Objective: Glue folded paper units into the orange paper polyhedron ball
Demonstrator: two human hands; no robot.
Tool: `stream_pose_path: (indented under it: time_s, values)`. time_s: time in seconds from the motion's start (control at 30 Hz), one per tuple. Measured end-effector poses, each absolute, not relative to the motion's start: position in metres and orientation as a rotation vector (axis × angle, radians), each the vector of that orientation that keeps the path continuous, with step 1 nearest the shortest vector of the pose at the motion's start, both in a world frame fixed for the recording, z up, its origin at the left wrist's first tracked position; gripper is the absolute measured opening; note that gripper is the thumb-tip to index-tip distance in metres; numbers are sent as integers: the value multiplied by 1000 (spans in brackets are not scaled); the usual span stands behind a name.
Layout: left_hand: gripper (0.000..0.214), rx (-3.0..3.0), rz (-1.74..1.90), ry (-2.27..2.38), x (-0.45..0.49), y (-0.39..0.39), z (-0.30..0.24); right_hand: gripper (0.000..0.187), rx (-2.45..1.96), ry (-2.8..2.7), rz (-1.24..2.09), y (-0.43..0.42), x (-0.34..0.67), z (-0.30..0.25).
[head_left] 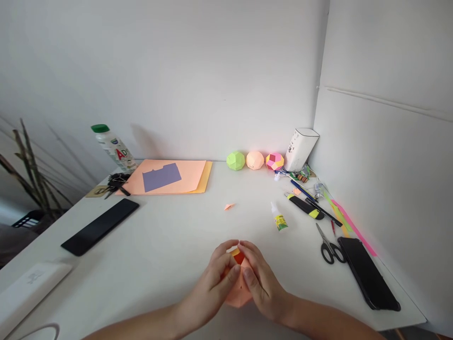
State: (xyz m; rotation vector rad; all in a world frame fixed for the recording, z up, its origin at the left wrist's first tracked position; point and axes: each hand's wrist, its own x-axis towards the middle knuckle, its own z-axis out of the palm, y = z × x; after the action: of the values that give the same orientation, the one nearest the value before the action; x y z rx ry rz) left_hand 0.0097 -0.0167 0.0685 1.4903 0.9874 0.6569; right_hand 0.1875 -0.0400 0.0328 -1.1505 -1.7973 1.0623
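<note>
Between my two hands is an orange faceted paper ball (pixel 239 296), with an opening at its top that shows a darker orange inside. My left hand (pixel 216 278) grips it from the left, thumb and fingertips on the paper near the opening. From the right, my right hand (pixel 262 283) closes on it in the same way, its thumb on the near face. The fingertips of both hands nearly meet beyond the opening. Part of the ball is hidden behind the hands. A small orange paper scrap (pixel 229 207) and a small glue bottle (pixel 279 218) lie farther back.
Paper balls in green (pixel 235 161), peach (pixel 255 160) and several colours (pixel 275 161) stand by the wall. Orange sheets (pixel 191 177) and a black slab (pixel 101 226) lie left. A utility knife (pixel 304 206), scissors (pixel 329 246) and a phone (pixel 368 274) lie right.
</note>
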Motion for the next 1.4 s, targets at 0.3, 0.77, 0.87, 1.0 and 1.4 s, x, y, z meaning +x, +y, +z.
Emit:
stream_pose_path:
  time_s: [0.3,0.77,0.87,1.0,1.4]
  values:
    - [15,1529,503,897,2,-8,78,41,-1072,-1785,1088,-36,187,35]
    - [20,1560,479,848,1,-8,78,49,-1083,-1890,1021,-36,190,31]
    - [18,1624,466,850,1,-8,80,50,-1069,-1914,971,-37,190,29]
    - [16,1724,479,829,2,-8,83,53,-1054,-1952,866,-37,193,28]
    - [18,1815,575,795,2,-10,76,59,-930,-2111,481,-30,196,32]
